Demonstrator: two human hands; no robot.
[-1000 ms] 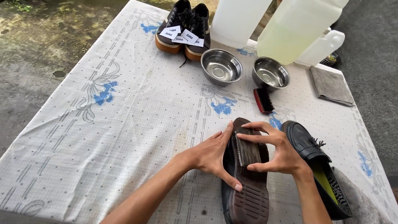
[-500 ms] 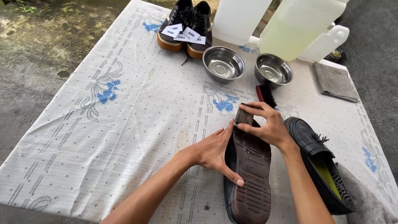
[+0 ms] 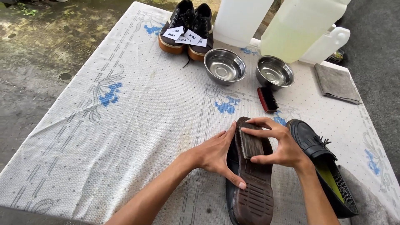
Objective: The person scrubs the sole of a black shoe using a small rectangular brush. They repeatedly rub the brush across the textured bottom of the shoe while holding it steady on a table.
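Observation:
A black loafer lies sole-up [image 3: 252, 196] on the patterned tablecloth [image 3: 125, 125], its brown ridged sole facing me. My left hand [image 3: 216, 154] steadies the shoe along its left side. My right hand [image 3: 277, 143] grips a dark wooden brush [image 3: 249, 141] and presses it on the sole near the toe. The matching black tasselled loafer [image 3: 321, 162] lies upright just right of my right hand.
Two steel bowls [image 3: 225, 66] [image 3: 274, 73] stand at the back, with a red-backed brush [image 3: 266, 99] in front of them. A pair of dark sneakers with paper tags [image 3: 186, 29], large translucent jugs [image 3: 300, 29] and a grey cloth [image 3: 336, 83] line the far edge.
My right hand has slid the brush back and forth along the sole, up toward the toe and then back a little. The left hand keeps its hold on the shoe.

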